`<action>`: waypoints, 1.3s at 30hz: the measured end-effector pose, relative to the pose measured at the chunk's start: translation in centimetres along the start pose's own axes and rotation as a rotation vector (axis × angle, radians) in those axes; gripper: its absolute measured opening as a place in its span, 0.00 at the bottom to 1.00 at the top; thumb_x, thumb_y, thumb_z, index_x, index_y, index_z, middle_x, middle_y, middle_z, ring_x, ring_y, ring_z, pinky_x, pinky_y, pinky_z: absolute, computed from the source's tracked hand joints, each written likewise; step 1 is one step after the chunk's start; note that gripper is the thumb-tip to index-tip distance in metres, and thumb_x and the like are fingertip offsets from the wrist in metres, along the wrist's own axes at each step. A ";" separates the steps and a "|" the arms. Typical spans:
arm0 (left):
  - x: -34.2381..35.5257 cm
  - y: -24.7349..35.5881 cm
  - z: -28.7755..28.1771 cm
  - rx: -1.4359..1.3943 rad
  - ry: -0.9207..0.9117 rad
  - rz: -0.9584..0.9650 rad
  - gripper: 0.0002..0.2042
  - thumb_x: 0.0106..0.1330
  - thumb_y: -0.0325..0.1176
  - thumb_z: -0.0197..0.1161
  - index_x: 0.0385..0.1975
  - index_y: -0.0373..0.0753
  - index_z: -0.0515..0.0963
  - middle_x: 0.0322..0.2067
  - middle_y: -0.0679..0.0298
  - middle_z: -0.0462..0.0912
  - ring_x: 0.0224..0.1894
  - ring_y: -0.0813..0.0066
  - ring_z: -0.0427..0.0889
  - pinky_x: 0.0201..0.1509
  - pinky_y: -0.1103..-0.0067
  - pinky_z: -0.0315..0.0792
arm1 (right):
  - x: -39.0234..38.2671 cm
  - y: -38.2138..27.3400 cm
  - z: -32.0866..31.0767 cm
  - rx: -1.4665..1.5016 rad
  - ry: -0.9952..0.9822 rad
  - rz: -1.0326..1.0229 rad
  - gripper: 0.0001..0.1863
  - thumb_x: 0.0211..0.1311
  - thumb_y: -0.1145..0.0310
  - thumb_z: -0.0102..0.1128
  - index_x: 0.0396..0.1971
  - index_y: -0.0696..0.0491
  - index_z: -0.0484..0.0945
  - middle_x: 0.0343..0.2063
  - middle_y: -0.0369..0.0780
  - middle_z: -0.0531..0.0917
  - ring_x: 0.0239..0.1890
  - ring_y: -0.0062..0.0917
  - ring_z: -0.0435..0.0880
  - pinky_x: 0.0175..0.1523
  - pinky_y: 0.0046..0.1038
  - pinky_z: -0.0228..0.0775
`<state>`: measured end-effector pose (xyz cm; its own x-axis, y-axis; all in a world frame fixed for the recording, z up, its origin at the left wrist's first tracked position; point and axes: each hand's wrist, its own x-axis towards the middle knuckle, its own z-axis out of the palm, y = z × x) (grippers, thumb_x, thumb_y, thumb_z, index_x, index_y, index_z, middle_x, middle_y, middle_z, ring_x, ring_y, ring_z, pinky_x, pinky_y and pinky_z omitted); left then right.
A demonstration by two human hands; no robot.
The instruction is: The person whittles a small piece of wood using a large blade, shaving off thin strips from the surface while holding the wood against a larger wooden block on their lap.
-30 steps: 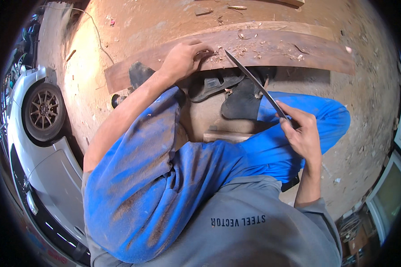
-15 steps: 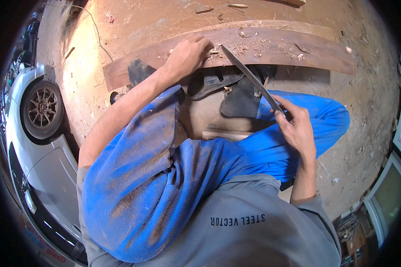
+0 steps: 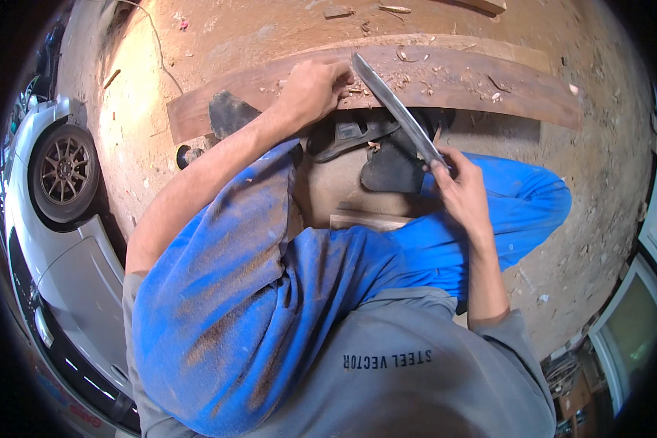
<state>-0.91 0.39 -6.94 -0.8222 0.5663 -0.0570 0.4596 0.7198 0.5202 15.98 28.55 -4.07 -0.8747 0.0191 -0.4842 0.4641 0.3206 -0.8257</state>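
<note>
Long, narrow steel-grey metal blade (image 3: pixel 393 101), straight and tapering to a tip, slants up and leftward from the bare right hand (image 3: pixel 466 193), whose fingers close around its near end; any handle is hidden in the grasp. Its far part appears over a long, dark-brown wooden plank (image 3: pixel 527 93), with the tip just beside the fingers of the bare left hand (image 3: pixel 312 91); whether blade and wood touch, I cannot tell. That left hand lies over the plank with fingers curled inward, and whether they pinch anything does not show.

Judging by its look, the blade is stiff, fairly light and slick along its flat, perhaps sharp-edged, so the near end is the safest place to take hold. The plank seems rigid and heavier, best held by its long edges or ends, with care for splinters.

Loose, curled wood shavings (image 3: pixel 498 83) lie on the plank, a paler wooden board (image 3: pixel 489 51) runs along its far side, and a black, open-sided shoe (image 3: pixel 350 133) sits near its close edge.
</note>
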 end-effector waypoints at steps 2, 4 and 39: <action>-0.2 -0.1 0.0 -0.005 0.011 0.000 0.07 0.62 0.31 0.68 0.38 0.39 0.85 0.35 0.53 0.86 0.39 0.47 0.85 0.43 0.62 0.79 | 1.2 0.8 1.7 0.143 0.023 0.030 0.18 0.71 0.64 0.59 0.50 0.63 0.79 0.31 0.42 0.86 0.26 0.22 0.86 0.35 0.27 0.78; -0.4 0.3 -0.6 -0.033 0.043 0.017 0.08 0.61 0.30 0.70 0.39 0.40 0.85 0.35 0.55 0.87 0.38 0.51 0.86 0.42 0.65 0.80 | 2.7 1.5 3.4 0.200 0.060 0.044 0.17 0.71 0.64 0.60 0.48 0.63 0.79 0.31 0.41 0.86 0.26 0.22 0.86 0.35 0.26 0.78; -1.3 1.8 -2.9 -0.142 0.070 0.477 0.14 0.55 0.22 0.71 0.42 0.38 0.83 0.42 0.59 0.85 0.44 0.59 0.86 0.47 0.68 0.80 | 7.3 -5.4 6.0 0.567 -0.157 0.111 0.14 0.74 0.66 0.63 0.44 0.64 0.86 0.33 0.41 0.89 0.33 0.18 0.85 0.40 0.21 0.79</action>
<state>0.04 -0.25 -3.45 -0.5540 0.7874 0.2703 0.7440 0.3225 0.5852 7.92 21.32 -4.91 -0.8059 -0.1302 -0.5776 0.5912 -0.2315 -0.7726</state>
